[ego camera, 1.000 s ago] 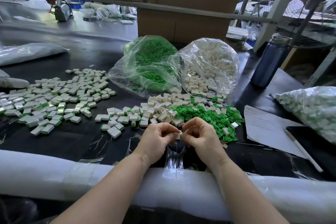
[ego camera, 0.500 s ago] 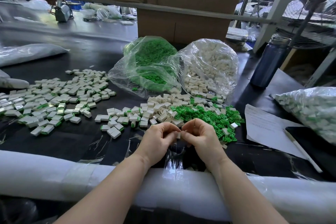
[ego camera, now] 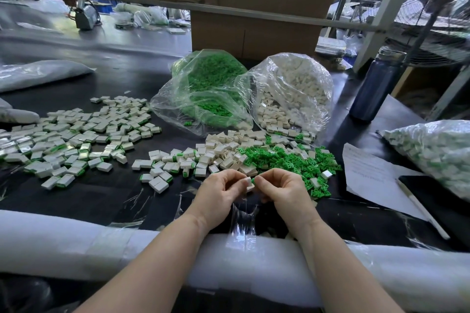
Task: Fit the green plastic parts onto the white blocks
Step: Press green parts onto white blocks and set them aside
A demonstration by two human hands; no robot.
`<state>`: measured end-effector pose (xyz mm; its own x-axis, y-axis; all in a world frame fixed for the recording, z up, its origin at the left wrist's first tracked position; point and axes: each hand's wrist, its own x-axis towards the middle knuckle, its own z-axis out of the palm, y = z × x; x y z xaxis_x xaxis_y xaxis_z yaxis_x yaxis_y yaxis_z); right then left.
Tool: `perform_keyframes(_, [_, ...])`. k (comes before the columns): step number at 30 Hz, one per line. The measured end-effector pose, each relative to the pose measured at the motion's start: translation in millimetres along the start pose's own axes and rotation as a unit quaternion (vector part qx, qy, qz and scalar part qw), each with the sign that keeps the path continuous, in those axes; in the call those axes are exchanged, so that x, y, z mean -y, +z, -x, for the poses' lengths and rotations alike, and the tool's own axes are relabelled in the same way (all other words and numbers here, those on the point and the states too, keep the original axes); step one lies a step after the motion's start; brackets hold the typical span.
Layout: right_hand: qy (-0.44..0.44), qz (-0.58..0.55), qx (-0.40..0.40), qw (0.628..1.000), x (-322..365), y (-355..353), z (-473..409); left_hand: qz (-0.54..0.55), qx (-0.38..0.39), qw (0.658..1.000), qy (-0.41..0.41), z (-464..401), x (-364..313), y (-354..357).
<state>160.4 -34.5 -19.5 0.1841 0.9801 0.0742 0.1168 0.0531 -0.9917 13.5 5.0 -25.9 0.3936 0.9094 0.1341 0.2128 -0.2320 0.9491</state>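
My left hand (ego camera: 218,192) pinches a white block (ego camera: 247,183) between thumb and curled fingers, and my right hand (ego camera: 286,189) pinches a green part (ego camera: 253,180) at its fingertips, pressed against the block's right end. A second ago my fingertips were closed tight together and hid both pieces; now a sliver of green and the block's pale face show between them, so I judge the part has been brought to the block's end and is about to seat, though I cannot tell if it has clicked home. Just beyond my right fingers lies the loose green pile (ego camera: 287,157), and beyond my left fingertips the heap of bare white blocks (ego camera: 229,146). Well off to the left of my left hand lies the spread of finished blocks (ego camera: 76,134). Plenty of loose pieces remain, so the job looks far from done.
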Motion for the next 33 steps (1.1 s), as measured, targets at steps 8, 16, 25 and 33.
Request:
perform_keyframes(8, [0.005, 0.037, 0.010, 0.999, 0.0, 1.3, 0.1, 0.017, 0.025, 0.999, -0.032, 1.4, -1.4, 1.3])
perform_keyframes(16, [0.008, 0.059, 0.031, 0.998, 4.3, 1.2, 1.8, -0.050, 0.054, 0.997, 0.001, 3.5, -2.4, 0.1])
perform_keyframes(25, [-0.010, -0.028, -0.009, 1.000, 0.5, 1.3, 0.2, 0.008, 0.022, 1.000, -0.005, 3.2, -4.7, 4.0])
perform_keyframes(33, [-0.032, -0.032, 0.022, 0.999, 1.5, 2.1, 1.8, -0.004, 0.014, 1.000, -0.002, 4.8, -7.8, 3.1])
